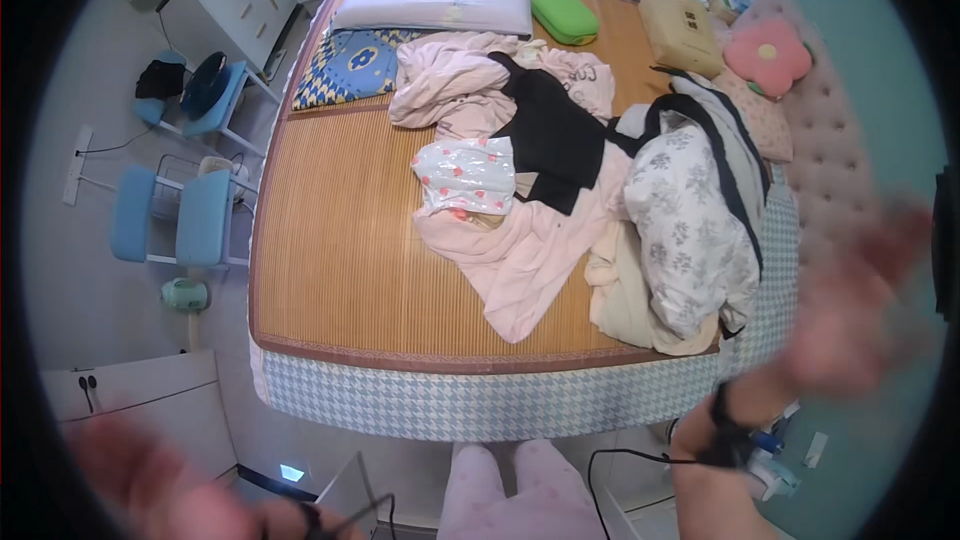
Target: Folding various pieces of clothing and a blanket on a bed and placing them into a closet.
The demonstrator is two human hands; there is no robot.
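Observation:
My left hand (165, 480) is raised at the lower left, smeared by motion, with a dark band at its wrist. Off to the right, my right hand (850, 310) is lifted beside the bed, also blurred; a black strap (722, 430) circles that wrist. Neither hand touches the bedding, and their fingers cannot be made out. On the bed's bamboo mat (330, 230) lie a black sleeveless top (555, 130), a pale pink blanket (530, 270) and a shiny white pack with red spots (465, 175). Nearest my right hand is a heaped white floral quilt (685, 210), with a cream cloth (620, 285) under it.
A white pillow (435, 0), blue patterned cushion (360, 65), green case (565, 17) and tan cushion (680, 35) line the far end. A pink flower cushion (767, 55) rests by the padded headboard (820, 140). Blue chairs (205, 220) stand left; a cable (640, 453) hangs near my legs.

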